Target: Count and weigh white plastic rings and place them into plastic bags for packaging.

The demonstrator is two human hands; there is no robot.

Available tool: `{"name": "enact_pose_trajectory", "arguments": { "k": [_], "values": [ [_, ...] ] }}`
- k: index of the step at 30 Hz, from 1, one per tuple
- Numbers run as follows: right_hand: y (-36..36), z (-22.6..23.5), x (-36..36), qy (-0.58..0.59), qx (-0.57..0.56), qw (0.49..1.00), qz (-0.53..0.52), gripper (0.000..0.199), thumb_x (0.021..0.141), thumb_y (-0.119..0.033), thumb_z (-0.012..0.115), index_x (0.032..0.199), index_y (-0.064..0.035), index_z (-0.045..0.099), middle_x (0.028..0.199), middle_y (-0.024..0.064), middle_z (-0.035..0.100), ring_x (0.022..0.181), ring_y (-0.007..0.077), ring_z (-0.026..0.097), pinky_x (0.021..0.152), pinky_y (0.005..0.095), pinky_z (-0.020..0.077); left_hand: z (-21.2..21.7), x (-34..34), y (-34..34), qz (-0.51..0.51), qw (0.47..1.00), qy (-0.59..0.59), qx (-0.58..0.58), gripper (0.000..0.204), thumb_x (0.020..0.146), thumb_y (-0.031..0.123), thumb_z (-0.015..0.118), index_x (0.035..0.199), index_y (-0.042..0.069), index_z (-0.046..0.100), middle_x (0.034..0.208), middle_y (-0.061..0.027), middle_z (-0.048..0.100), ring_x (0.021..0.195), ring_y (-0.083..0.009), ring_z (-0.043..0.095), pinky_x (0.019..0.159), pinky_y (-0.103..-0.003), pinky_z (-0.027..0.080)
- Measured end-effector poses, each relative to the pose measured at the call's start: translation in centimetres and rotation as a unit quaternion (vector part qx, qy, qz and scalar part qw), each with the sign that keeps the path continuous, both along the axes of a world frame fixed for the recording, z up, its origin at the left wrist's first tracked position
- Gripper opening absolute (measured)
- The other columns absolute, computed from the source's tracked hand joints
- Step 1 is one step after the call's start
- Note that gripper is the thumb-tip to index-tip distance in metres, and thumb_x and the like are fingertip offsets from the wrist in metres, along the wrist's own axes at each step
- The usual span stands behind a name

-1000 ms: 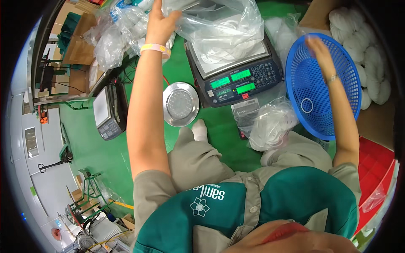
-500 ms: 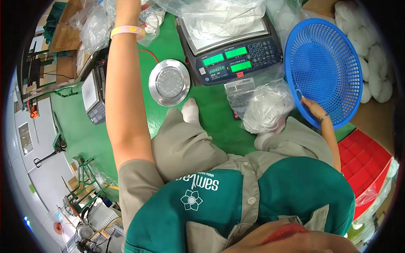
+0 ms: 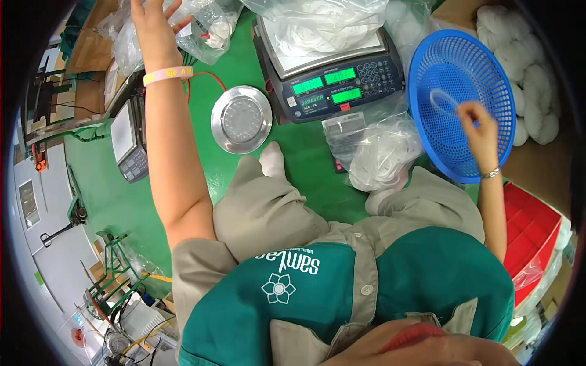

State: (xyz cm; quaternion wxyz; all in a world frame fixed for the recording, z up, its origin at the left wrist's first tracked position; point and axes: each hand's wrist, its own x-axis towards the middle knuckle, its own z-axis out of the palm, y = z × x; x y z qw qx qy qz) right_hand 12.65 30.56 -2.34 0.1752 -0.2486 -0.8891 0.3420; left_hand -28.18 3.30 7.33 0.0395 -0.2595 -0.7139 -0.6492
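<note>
My left hand (image 3: 155, 27) is stretched far out to the upper left with its fingers spread, holding nothing, right beside clear plastic bags (image 3: 204, 24). A pink wristband (image 3: 168, 74) sits on that wrist. My right hand (image 3: 477, 125) is over the lower part of a blue plastic basket (image 3: 458, 55). It pinches a thin white loop (image 3: 441, 99) that lies inside the basket. A bag of white loops (image 3: 378, 158) rests by my knee, between the basket and a grey counting scale (image 3: 332, 85).
A clear bag of white material (image 3: 323, 24) lies on the scale's pan. Left of the scale, a round silver dish (image 3: 241, 119) sits on the green floor. Farther left is a small scale (image 3: 129, 146). White bundles (image 3: 534, 91) fill a box at right, above a red crate (image 3: 531, 232).
My left arm has stayed stretched toward the plastic bags, and its fingers are now spread. My right hand went from the basket's lower rim into the basket and now pinches a white loop.
</note>
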Motion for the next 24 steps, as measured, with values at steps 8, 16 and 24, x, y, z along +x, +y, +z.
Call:
{"name": "enact_pose_trajectory", "arguments": {
  "k": [8,16,24],
  "values": [
    [-3.6,12.1,-16.7,0.274,0.230,0.917,0.175,0.029,0.079,-0.011,0.061,0.105,-0.0007,0.056,0.092,0.0114,0.060,0.080,0.0199,0.059,0.071,0.0274,0.0464,0.6,3.0,-0.7,0.002,0.999,-0.026,0.028,0.067,0.085,0.027,0.053,0.138,0.003,0.019,0.136,-0.0170,0.029,0.102,-0.0283,0.056,0.069,-0.037,0.051],
    [-1.8,1.5,-12.7,0.102,0.193,0.960,0.175,0.023,0.078,-0.007,0.060,0.101,-0.0031,0.060,0.101,0.0125,0.061,0.095,0.0271,0.057,0.084,0.0322,0.0447,-3.8,4.2,-3.7,-0.011,0.999,-0.015,-0.044,0.051,0.085,0.016,0.055,0.131,0.001,0.037,0.132,-0.0154,0.039,0.104,-0.0196,0.056,0.074,-0.029,0.049],
    [-8.3,-14.6,-2.5,-0.328,-0.076,0.845,0.416,0.043,0.075,-0.023,0.062,0.116,-0.0101,0.055,0.085,0.0149,0.063,0.080,0.0265,0.060,0.080,0.0355,0.0447,-10.5,6.7,-6.3,-0.098,0.979,-0.134,-0.116,0.048,0.082,0.012,0.061,0.126,0.004,0.046,0.125,-0.0099,0.049,0.088,-0.0132,0.059,0.068,-0.025,0.050]
  ]
}}
